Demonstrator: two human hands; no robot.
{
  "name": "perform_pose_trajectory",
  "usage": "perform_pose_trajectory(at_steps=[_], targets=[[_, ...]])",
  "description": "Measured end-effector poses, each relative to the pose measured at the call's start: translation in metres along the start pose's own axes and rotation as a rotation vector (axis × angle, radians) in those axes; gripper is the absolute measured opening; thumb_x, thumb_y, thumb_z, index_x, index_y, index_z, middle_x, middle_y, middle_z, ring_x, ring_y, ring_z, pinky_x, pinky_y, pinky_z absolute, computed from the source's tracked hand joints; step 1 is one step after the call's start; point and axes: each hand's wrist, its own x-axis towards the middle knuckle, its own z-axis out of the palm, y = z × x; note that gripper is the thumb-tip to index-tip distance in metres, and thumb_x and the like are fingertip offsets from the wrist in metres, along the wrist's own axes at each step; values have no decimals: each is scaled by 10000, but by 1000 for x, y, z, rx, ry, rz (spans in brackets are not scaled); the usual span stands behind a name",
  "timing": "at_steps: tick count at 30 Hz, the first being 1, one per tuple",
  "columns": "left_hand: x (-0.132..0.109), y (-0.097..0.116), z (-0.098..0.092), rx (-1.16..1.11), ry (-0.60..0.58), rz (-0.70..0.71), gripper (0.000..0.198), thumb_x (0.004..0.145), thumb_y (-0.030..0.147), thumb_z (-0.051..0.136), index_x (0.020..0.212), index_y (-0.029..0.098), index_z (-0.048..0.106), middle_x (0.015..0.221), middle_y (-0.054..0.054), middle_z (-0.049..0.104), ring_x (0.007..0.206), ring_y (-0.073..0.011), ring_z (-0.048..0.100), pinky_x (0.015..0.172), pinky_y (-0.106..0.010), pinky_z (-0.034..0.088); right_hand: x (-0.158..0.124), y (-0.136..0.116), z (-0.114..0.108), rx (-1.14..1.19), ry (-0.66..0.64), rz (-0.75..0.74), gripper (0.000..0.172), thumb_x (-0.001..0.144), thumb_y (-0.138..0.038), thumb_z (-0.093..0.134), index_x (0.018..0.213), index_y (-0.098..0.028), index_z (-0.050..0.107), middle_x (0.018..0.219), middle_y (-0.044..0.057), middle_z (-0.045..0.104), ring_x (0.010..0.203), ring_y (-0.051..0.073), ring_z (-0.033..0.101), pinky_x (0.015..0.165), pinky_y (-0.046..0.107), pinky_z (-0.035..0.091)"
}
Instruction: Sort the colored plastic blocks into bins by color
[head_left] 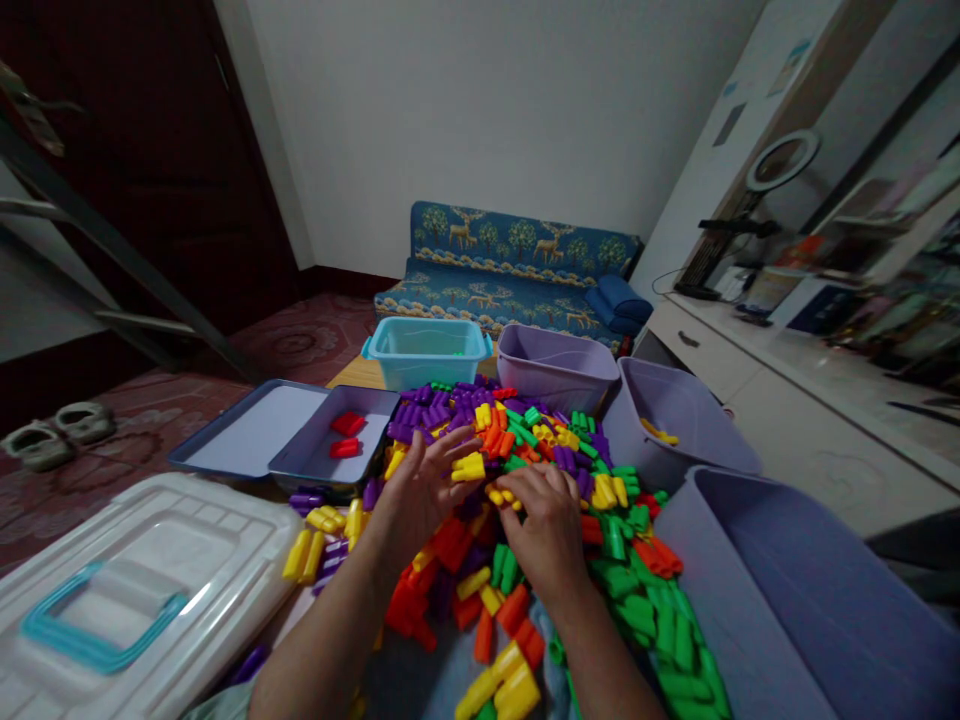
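Observation:
My left hand point(426, 490) is turned palm up over the pile, and a yellow plastic toy block point(469, 467) made of joined tubes rests in its fingers. Close beside it, my right hand point(546, 518) has its fingertips closed on another yellow toy block point(502, 496); part of that block is hidden by the fingers. Beneath both hands spreads a heap of similar blocks: purple blocks point(429, 410) at the back, green blocks point(664, 625) at the right, and orange-red blocks point(411, 605) at the front.
A turquoise bin point(431, 372) and a purple bin point(559, 378) stand behind the heap. Two more bins line the right, one point(675, 465) holding a few yellow blocks. At left are a hinged case point(281, 468) with red pieces and a white lid point(187, 530) with a turquoise handle.

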Motion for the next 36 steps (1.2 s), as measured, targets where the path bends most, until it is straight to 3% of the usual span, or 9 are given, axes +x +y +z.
perform_pose_trajectory(at_steps=[4,11,19,22,25,28,30,33,36], targets=[[1,-4,-1,2,2,33,572,906,590,419,1236,165,611,1351,-135,553,1039,-209,620,794,-260,519,1,0,-3,378,168,52,156,814,-112,573,920,-214,626,920,38,654,908,201,593,851,357,454],[11,-32,-15,91,-299,33,667,781,626,605,1301,210,575,1356,-140,553,1186,-328,544,942,-405,459,0,-16,-2,558,-116,88,293,689,3,552,832,-230,657,1263,42,509,1121,193,553,892,291,483],[-3,-24,-7,322,-310,94,595,851,493,589,1369,214,503,1446,-121,464,1271,-343,475,1006,-422,422,-3,-16,-2,524,-174,131,488,681,-61,596,1145,-211,574,1120,72,596,1026,218,597,837,337,527],[-7,-20,-2,357,-298,73,621,853,506,585,1393,225,468,1419,-120,498,1258,-346,494,1023,-457,409,0,-13,-5,662,-248,223,419,672,-89,635,1074,-205,623,1047,58,651,941,212,637,782,322,546],[-7,-20,-1,415,-256,76,571,866,473,592,1381,257,475,1471,-87,446,1341,-322,411,1095,-460,342,18,6,-22,947,-75,436,368,687,-181,712,1047,-193,639,952,28,688,813,173,662,707,282,554],[-6,-22,-3,482,-258,76,530,871,433,605,1363,272,491,1503,-69,403,1384,-298,354,1124,-449,312,51,40,-52,1230,508,620,321,661,-245,783,938,-169,639,839,-11,669,669,100,628,592,200,540],[-6,-25,-4,502,-276,66,545,864,424,620,1367,268,483,1491,-80,420,1382,-295,358,1122,-451,320,72,61,-70,1408,752,727,161,738,-226,739,790,-161,601,744,-29,625,649,67,616,613,159,545],[-5,-30,-5,504,-284,62,562,840,396,662,1360,270,490,1467,-89,450,1372,-294,375,1105,-449,346,80,69,-77,1537,703,830,197,854,-279,643,713,-159,574,728,7,620,679,75,631,630,158,559],[-3,-32,-3,499,-279,83,551,812,346,706,1327,265,525,1435,-98,485,1346,-289,414,1089,-443,368,58,48,-55,1502,463,746,146,809,-295,692,835,-157,649,847,33,677,700,91,642,615,177,561]])
